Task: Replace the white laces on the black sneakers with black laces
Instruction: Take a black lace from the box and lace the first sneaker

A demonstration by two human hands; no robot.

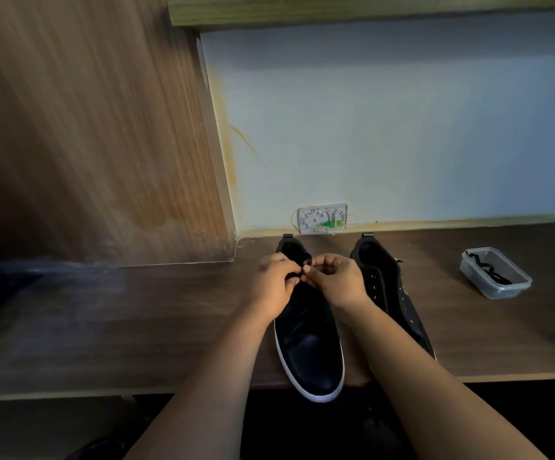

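Two black sneakers stand side by side on the dark wooden desk, heels toward the wall. The left sneaker has a white sole and its toe hangs over the desk's front edge. My left hand and my right hand meet over its upper eyelets, and each pinches a black lace between thumb and fingers. The right sneaker shows bare eyelets with no lace in them. My right forearm crosses its toe.
A clear plastic container holding a black lace sits on the desk to the right. A white wall box with thin wires is fixed low on the wall behind the sneakers. A tall wooden panel rises at the left.
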